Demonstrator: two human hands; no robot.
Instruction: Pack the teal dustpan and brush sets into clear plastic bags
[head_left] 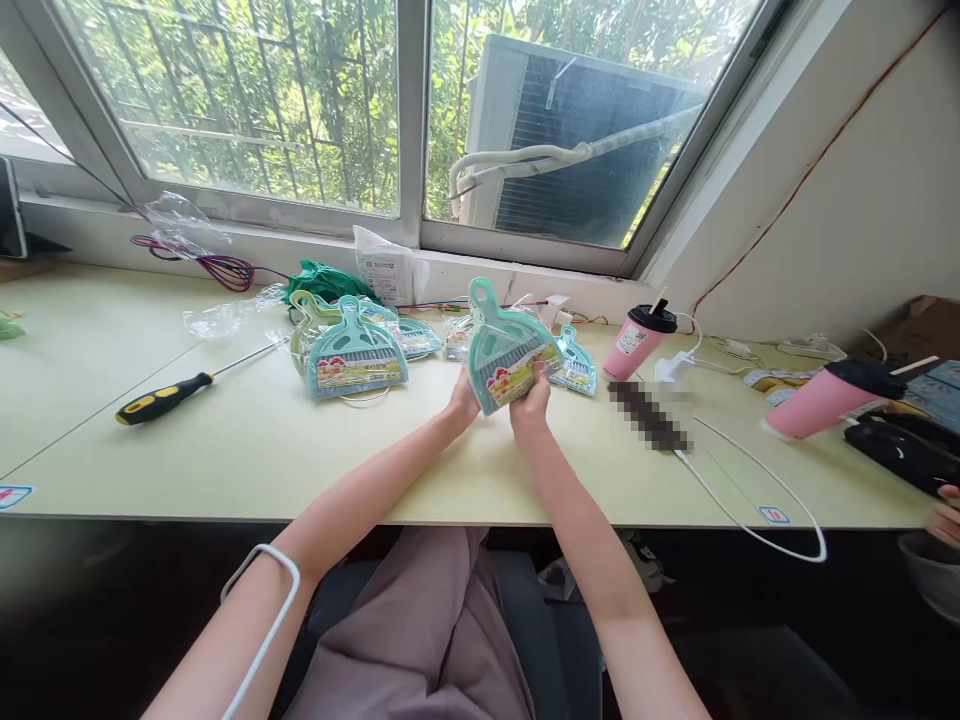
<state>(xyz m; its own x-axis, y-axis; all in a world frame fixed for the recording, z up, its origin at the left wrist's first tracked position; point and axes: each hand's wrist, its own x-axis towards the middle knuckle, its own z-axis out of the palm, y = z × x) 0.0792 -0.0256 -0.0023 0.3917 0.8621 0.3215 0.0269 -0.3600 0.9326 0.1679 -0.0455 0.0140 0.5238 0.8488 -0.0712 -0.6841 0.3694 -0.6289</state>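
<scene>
Fingers [534, 392] of my right hand [529, 408] were closed round the lower edge of the teal dustpan-and-brush set [507, 350], and my left hand [463, 402] pinched the same edge from the other side. Both grips were shut on it, and the set was raised just above the counter [247, 450] with its handle loop pointing up and away from me. The set seemed to sit in a clear wrapper with a printed label across its lower part, though I could not tell whether the wrapper was open.

I judged that the handling went best with the two grips kept low and near each other, thumbs on the label face, so the thin plastic did not flex or slip. A light pinch looked like enough, since the piece seemed stiff and light.

Just left of the grips a stack of matching sets [354, 350] rested on the counter, and one more set [576, 366] lay just right and behind. Further left lay a screwdriver [166, 396]. To the right stood a pink cup [639, 342] with a straw, and a white cable [757, 500] curled near the counter's front edge. I kept my elbows in so as not to knock the cup.
</scene>
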